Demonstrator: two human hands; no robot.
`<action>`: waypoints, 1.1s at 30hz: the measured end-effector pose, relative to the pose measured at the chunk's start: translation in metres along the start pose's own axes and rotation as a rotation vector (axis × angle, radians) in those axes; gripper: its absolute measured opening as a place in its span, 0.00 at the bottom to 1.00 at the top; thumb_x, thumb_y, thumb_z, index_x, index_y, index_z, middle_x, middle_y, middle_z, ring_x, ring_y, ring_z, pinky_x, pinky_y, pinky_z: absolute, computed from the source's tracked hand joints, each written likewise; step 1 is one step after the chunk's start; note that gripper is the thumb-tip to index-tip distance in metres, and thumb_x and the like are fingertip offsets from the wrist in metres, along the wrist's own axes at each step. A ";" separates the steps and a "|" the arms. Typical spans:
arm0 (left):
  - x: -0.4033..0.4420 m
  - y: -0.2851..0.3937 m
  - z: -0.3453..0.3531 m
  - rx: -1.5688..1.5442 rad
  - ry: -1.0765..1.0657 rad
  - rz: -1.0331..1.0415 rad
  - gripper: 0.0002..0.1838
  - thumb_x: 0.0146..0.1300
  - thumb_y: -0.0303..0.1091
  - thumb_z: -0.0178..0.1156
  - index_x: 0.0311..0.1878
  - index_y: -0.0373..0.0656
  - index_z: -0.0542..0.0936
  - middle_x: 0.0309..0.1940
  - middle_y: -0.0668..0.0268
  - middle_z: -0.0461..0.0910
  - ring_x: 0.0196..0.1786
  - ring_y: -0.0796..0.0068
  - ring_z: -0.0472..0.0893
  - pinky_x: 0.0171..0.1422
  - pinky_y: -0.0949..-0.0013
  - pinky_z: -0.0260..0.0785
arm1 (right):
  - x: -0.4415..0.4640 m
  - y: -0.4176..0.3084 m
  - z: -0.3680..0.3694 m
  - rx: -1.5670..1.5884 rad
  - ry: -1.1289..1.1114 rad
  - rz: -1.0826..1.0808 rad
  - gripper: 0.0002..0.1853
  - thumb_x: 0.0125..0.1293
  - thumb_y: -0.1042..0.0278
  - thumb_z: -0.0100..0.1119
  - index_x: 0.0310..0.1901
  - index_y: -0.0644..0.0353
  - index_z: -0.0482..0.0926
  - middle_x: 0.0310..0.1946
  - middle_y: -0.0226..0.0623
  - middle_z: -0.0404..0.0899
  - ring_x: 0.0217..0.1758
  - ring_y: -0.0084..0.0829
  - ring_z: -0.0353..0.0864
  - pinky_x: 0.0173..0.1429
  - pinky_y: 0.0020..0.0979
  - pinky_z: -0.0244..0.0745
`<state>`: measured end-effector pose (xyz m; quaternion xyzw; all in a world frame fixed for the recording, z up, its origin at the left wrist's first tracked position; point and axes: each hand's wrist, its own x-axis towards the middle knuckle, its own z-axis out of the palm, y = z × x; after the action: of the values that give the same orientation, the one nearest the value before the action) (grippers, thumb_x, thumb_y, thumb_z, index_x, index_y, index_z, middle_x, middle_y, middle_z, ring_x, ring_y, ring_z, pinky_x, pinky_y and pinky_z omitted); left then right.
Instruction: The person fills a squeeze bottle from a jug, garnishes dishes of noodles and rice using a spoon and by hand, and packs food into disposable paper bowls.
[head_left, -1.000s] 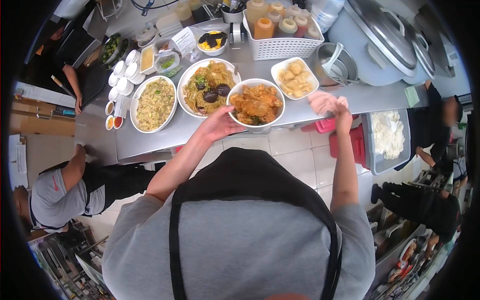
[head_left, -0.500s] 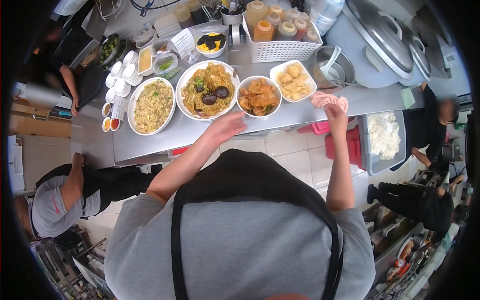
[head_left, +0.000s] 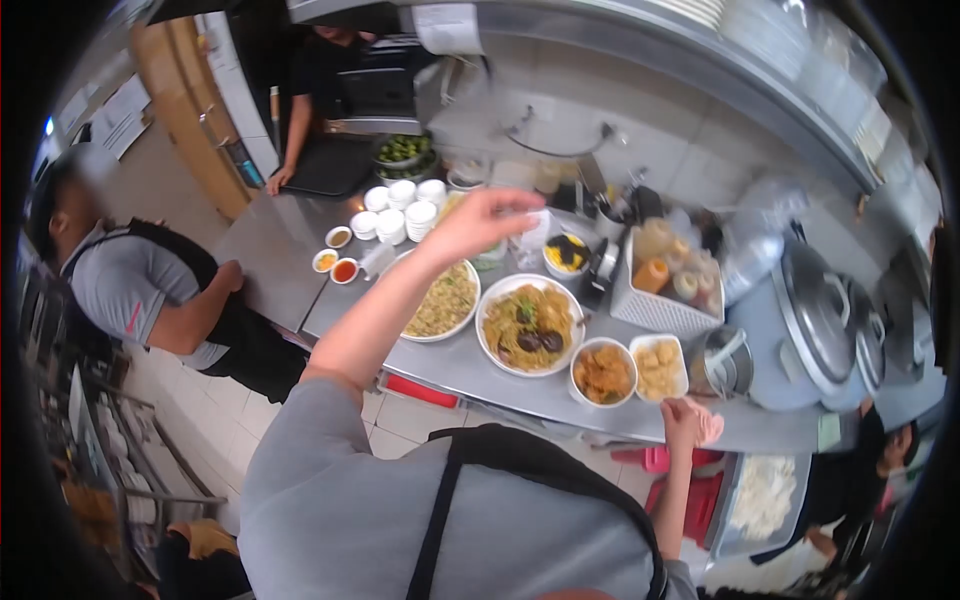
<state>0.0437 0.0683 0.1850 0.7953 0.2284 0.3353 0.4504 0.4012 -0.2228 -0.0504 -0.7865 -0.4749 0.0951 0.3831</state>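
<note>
My left hand (head_left: 490,218) is raised over the counter with its fingers stretched out and holds nothing. Under that forearm lies a dish of fried rice (head_left: 440,305), partly covered by the arm. Beside it stand a plate of noodles with dark mushrooms (head_left: 528,322), a bowl of fried chicken (head_left: 603,373) and a square dish of pale dumpling-like pieces (head_left: 660,366). At the counter's front edge my right hand (head_left: 682,422) is closed on a pink cloth (head_left: 711,426).
Stacked white cups (head_left: 420,220) and small sauce cups (head_left: 344,270) stand at the left. Behind the dishes is a basket of sauce bottles (head_left: 665,305); a metal pot (head_left: 725,365) sits right of them. One co-worker (head_left: 150,270) stands left, another person's hand (head_left: 280,180) rests near a black tray (head_left: 330,165).
My left hand has risen from beside the chicken bowl and reached up and across the counter. My right hand stays on the cloth. The view has turned left and up.
</note>
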 end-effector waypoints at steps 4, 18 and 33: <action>0.037 0.067 -0.046 0.282 0.273 0.200 0.18 0.55 0.42 0.60 0.44 0.41 0.80 0.38 0.61 0.81 0.40 0.71 0.80 0.46 0.70 0.70 | 0.003 -0.015 0.013 0.033 0.012 0.015 0.08 0.55 0.71 0.61 0.34 0.67 0.79 0.25 0.38 0.80 0.28 0.24 0.78 0.35 0.24 0.72; 0.190 0.191 -0.151 0.490 0.687 0.655 0.11 0.54 0.36 0.57 0.34 0.37 0.80 0.30 0.56 0.80 0.38 0.56 0.79 0.46 0.64 0.70 | -0.012 -0.015 -0.001 -0.031 0.121 0.033 0.09 0.53 0.71 0.62 0.34 0.67 0.79 0.25 0.42 0.80 0.28 0.31 0.81 0.35 0.28 0.73; 0.206 0.176 -0.197 1.142 0.983 0.871 0.29 0.47 0.28 0.54 0.58 0.46 0.68 0.68 0.54 0.48 0.66 0.46 0.55 0.60 0.47 0.59 | 0.106 -0.322 -0.103 -0.406 0.150 -0.666 0.10 0.51 0.71 0.61 0.36 0.62 0.78 0.33 0.45 0.78 0.39 0.45 0.77 0.43 0.38 0.72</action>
<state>0.0470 0.2306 0.4786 0.6813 0.2056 0.6174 -0.3353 0.2934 -0.1065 0.2666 -0.6540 -0.6838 -0.1878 0.2635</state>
